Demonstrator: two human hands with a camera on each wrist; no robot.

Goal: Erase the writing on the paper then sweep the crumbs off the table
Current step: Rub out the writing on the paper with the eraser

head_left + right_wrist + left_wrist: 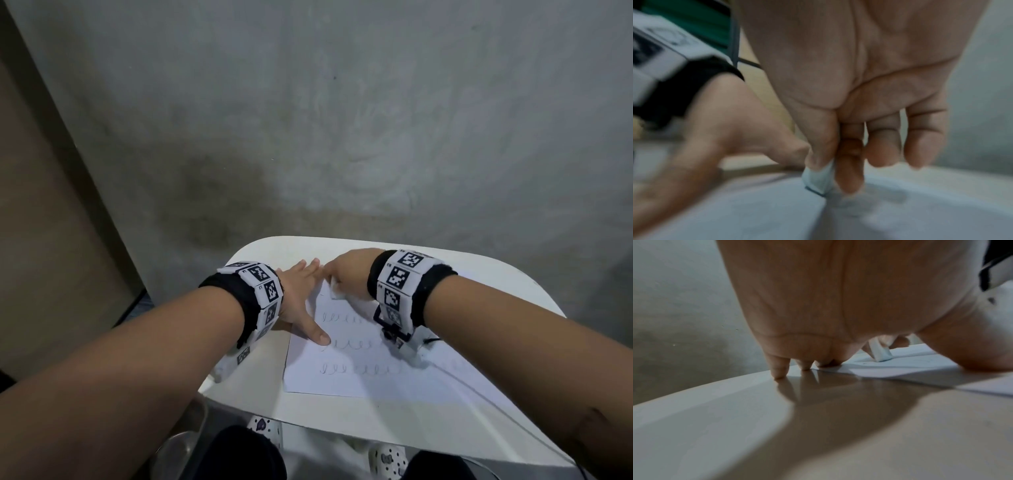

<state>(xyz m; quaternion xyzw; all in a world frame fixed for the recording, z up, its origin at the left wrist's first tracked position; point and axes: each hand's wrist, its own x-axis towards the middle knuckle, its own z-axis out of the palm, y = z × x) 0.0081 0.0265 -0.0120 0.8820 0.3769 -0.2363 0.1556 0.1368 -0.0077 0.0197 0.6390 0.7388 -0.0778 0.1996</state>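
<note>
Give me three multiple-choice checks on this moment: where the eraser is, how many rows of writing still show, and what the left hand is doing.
1. Where is the eraser?
A. pinched in the right hand, tip down on the far part of the paper
B. lying loose on the near edge of the table
C. under the left hand

2. How many rows of looped pencil writing show on the paper in the head view?
A. none
B. three
C. six

3. What is the left hand doing?
A. curled in a fist above the table
B. holding a pencil
C. spread flat, fingers straight, pressing the paper's left edge onto the white table

Answers:
1 A, the right wrist view shows thumb and finger pinching the eraser, its end on the sheet.
2 B, three rows are visible; part of the top one is hidden by the right wrist.
3 C, the fingertips touch down at the paper's edge.
</note>
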